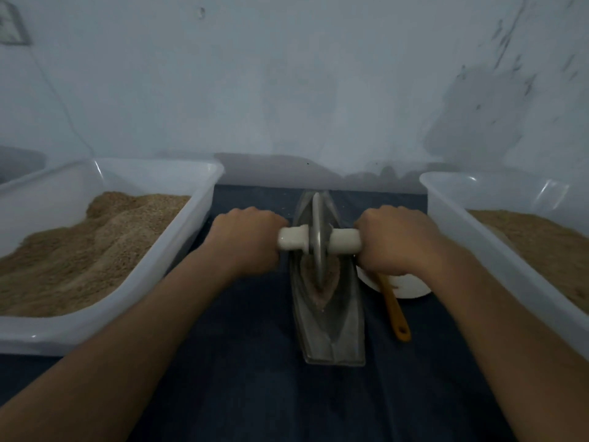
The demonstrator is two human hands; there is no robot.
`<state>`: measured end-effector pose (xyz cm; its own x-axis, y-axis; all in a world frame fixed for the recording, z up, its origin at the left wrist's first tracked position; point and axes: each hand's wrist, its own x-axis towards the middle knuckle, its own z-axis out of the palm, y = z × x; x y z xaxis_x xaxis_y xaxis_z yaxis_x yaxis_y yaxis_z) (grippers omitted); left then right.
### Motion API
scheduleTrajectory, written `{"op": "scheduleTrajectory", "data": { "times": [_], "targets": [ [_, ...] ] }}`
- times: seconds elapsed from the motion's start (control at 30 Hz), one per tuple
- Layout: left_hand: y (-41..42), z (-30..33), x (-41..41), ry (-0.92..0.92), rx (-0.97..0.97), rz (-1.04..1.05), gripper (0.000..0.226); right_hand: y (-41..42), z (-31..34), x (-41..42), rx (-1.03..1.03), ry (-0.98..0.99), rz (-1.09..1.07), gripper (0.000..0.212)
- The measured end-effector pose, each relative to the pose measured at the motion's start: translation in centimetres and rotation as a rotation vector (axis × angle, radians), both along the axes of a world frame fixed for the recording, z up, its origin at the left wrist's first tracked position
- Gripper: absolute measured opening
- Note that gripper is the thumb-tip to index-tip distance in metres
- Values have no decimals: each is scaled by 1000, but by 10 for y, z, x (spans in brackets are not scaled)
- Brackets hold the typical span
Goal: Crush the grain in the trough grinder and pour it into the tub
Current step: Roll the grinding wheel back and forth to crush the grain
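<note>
Two translucent white tubs stand on the dark blue counter, one at each side. The left tub holds a heaped mound of tan grain; the right tub holds a flatter layer of similar tan grain.

Between them sits one metal trough grinder, boat-shaped, its long axis running straight away from the person toward the wall, with one pointed end near and the other far. A small patch of brownish crushed grain lies in the bottom of the trough.

One metal grinding wheel stands upright on edge in the trough, its rim down in the grain. One white handle passes through the wheel's centre, lying crosswise to the trough.

Two hands hold that handle. The left hand grips the left end with fingers curled round it; the right hand grips the right end the same way. The wheel sits between the two fists, just beside each.

One white bowl rests just right of the trough, partly hidden under the right hand. One yellow spoon lies in it, its handle pointing toward the person.
</note>
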<state>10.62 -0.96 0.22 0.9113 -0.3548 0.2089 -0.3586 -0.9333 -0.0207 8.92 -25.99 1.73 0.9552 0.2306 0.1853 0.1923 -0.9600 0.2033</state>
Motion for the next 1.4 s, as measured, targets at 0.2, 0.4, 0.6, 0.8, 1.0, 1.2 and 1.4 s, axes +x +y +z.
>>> {"op": "scheduleTrajectory", "data": {
  "times": [0.2,0.4,0.6,0.8,1.0,1.2,1.4],
  "targets": [
    [-22,8,39,-77,-40,79,21,9,-4,34,39,-160,-90,15],
    [-6,-36,-20,-553,-97,-23,37,7,-33,-24,-34,-570,72,30],
    [-10,-19,-9,-384,-14,7,30,-5,-20,-16,26,-191,-6,12],
    [-22,4,32,-158,-32,99,17,8,-6,32,56,-131,-86,14],
    [-18,-14,-2,-420,42,50,33,2,-25,-7,58,-247,-49,13],
    [16,11,-29,310,-47,-92,41,6,20,-38,10,207,18,15],
    [-12,-2,-7,-160,-1,83,18,9,-1,-11,63,-51,-77,12]
  ]
}}
